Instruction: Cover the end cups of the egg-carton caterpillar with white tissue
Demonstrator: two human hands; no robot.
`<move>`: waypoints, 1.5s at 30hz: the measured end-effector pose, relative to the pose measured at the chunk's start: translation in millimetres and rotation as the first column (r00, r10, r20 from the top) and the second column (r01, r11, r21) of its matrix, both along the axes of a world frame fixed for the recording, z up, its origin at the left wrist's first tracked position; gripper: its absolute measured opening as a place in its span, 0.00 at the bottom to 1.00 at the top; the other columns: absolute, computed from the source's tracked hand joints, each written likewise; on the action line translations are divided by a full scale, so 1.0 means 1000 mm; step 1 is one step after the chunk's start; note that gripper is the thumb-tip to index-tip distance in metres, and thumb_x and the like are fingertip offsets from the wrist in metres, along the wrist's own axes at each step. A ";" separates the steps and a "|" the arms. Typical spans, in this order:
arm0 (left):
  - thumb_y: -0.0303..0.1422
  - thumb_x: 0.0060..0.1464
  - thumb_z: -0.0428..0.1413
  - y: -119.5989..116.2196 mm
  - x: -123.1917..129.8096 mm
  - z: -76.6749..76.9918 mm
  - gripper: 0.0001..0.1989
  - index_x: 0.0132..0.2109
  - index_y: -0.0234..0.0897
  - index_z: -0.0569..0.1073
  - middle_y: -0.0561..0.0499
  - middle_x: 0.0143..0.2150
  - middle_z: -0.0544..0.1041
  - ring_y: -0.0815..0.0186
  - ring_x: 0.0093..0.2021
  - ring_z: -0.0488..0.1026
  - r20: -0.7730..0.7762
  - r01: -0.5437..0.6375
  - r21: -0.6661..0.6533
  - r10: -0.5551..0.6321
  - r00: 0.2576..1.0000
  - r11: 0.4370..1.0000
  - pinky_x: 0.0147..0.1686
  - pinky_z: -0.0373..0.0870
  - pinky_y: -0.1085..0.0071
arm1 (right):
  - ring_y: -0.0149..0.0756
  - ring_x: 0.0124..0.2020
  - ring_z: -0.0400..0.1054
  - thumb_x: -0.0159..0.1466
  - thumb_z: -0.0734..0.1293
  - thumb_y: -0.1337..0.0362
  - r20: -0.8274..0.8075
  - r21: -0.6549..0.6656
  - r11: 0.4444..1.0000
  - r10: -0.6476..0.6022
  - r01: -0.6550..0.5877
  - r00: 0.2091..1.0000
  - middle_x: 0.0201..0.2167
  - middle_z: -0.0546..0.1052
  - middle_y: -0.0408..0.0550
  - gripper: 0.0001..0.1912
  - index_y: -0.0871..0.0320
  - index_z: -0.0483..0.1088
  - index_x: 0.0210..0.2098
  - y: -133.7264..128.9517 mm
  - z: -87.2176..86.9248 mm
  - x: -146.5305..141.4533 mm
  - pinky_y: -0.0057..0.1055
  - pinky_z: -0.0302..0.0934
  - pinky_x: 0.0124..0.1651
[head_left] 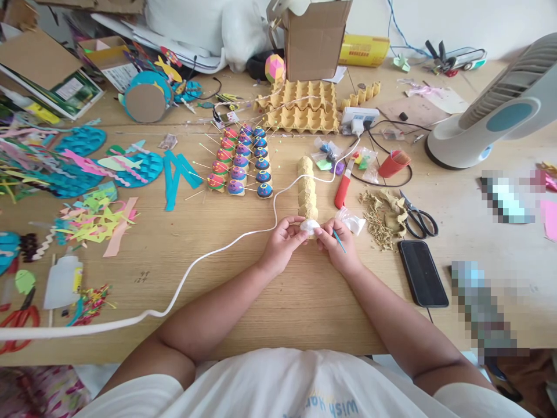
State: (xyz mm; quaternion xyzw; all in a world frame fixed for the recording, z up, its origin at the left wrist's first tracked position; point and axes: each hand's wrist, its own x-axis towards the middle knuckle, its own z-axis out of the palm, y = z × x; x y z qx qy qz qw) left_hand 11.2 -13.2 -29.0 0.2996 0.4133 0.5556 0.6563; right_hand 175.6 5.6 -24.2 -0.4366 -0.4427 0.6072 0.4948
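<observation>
A pale yellow strip of egg-carton cups (307,188) lies lengthwise in front of me, and a soft white lump (309,225), like modelling clay, covers its near end. My left hand (281,244) is closed with thumb and fingers pressing the lump's left side. From the right, my right hand (343,247) touches the same lump with its thumb while a thin blue stick (339,241) is tucked in its fingers. Just beyond that hand are a small plastic bag with white material (353,222) and a red-handled cutter (343,188). The undersides of both hands' fingertips are hidden.
A white cable (191,270) crosses the table and the strip. Painted carton-cup caterpillars (241,159) stand to the left. Scissors (418,217), carton scraps (383,217) and a phone (422,273) lie to the right. A fan (491,110) stands behind them.
</observation>
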 end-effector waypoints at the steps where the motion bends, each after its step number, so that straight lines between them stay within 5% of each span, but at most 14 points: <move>1: 0.47 0.44 0.79 0.000 0.000 0.000 0.31 0.50 0.39 0.78 0.48 0.45 0.85 0.67 0.42 0.80 -0.006 0.002 0.010 -0.002 1.000 1.000 0.40 0.77 0.72 | 0.26 0.19 0.62 0.55 0.85 0.46 -0.004 0.003 1.000 0.002 -0.002 1.000 0.20 0.66 0.33 0.33 0.53 0.58 0.26 0.000 0.000 0.000 0.28 0.53 0.25; 15: 0.48 0.52 0.75 -0.003 -0.002 -0.003 0.31 0.56 0.40 0.75 0.52 0.39 0.84 0.69 0.38 0.79 -0.059 0.081 0.142 -0.074 0.996 0.986 0.43 0.78 0.71 | 0.25 0.19 0.62 0.55 0.85 0.52 -0.174 0.038 0.999 0.018 -0.011 0.985 0.20 0.66 0.32 0.31 0.54 0.59 0.25 0.002 -0.001 0.000 0.27 0.51 0.24; 21: 0.46 0.55 0.74 -0.003 -0.005 -0.004 0.32 0.61 0.41 0.72 0.48 0.46 0.85 0.66 0.44 0.81 -0.015 0.190 0.240 -0.193 0.981 0.952 0.47 0.78 0.68 | 0.23 0.22 0.60 0.53 0.87 0.56 -0.347 -0.045 0.999 -0.029 0.015 0.937 0.21 0.66 0.32 0.31 0.55 0.60 0.25 0.002 0.005 -0.001 0.24 0.54 0.26; 29: 0.51 0.66 0.63 -0.003 -0.009 -0.005 0.29 0.65 0.39 0.69 0.47 0.43 0.83 0.65 0.42 0.80 -0.268 0.177 0.276 -0.102 0.958 0.945 0.44 0.77 0.68 | 0.23 0.23 0.64 0.51 0.87 0.58 -0.423 -0.147 0.988 -0.017 -0.050 0.906 0.23 0.72 0.33 0.29 0.54 0.63 0.27 0.002 0.005 -0.001 0.20 0.60 0.27; 32: 0.49 0.71 0.57 -0.004 -0.012 -0.007 0.25 0.66 0.39 0.70 0.45 0.46 0.80 0.62 0.46 0.79 -0.536 0.082 0.415 0.170 0.827 0.906 0.48 0.78 0.64 | 0.22 0.24 0.64 0.51 0.87 0.61 -0.475 -0.180 0.983 -0.058 -0.032 0.878 0.25 0.72 0.33 0.29 0.54 0.62 0.28 0.004 0.006 0.001 0.19 0.61 0.27; 34: 0.46 0.72 0.55 -0.004 -0.014 -0.008 0.22 0.65 0.38 0.71 0.39 0.57 0.79 0.55 0.61 0.77 -0.666 0.082 0.555 0.383 0.640 0.828 0.64 0.74 0.54 | 0.22 0.24 0.63 0.51 0.87 0.62 -0.509 -0.188 0.982 -0.079 -0.021 0.857 0.25 0.72 0.32 0.30 0.54 0.60 0.28 0.007 0.007 0.003 0.18 0.62 0.27; 36: 0.44 0.72 0.54 -0.005 -0.014 -0.010 0.22 0.65 0.36 0.70 0.33 0.68 0.74 0.48 0.75 0.66 -0.751 0.156 0.604 0.493 0.440 0.781 0.77 0.59 0.43 | 0.21 0.24 0.61 0.51 0.87 0.62 -0.536 -0.189 0.982 -0.090 -0.015 0.839 0.25 0.70 0.32 0.31 0.54 0.60 0.28 0.009 0.008 0.005 0.17 0.62 0.27; 38: 0.43 0.73 0.53 -0.008 -0.012 -0.011 0.25 0.69 0.33 0.69 0.29 0.75 0.68 0.41 0.82 0.55 -0.833 0.225 0.542 0.483 0.269 0.810 0.79 0.49 0.35 | 0.21 0.24 0.61 0.51 0.87 0.62 -0.552 -0.183 0.983 -0.091 -0.015 0.829 0.24 0.69 0.31 0.30 0.54 0.60 0.28 0.011 0.009 0.006 0.17 0.63 0.28; 40: 0.44 0.73 0.52 -0.011 -0.010 -0.011 0.30 0.73 0.31 0.66 0.28 0.78 0.64 0.32 0.84 0.48 -0.909 0.257 0.416 0.393 0.135 0.873 0.77 0.49 0.29 | 0.21 0.24 0.61 0.51 0.87 0.62 -0.559 -0.177 0.984 -0.084 -0.020 0.825 0.24 0.68 0.31 0.30 0.54 0.61 0.28 0.011 0.010 0.006 0.17 0.64 0.29; 45: 0.47 0.73 0.52 -0.015 -0.006 -0.006 0.34 0.78 0.34 0.64 0.33 0.79 0.65 0.29 0.81 0.55 -0.974 0.278 0.217 0.228 -0.006 0.936 0.76 0.50 0.28 | 0.21 0.23 0.59 0.50 0.88 0.62 -0.585 -0.171 0.985 -0.077 -0.030 0.807 0.23 0.68 0.31 0.31 0.54 0.60 0.27 0.010 0.014 0.006 0.19 0.65 0.29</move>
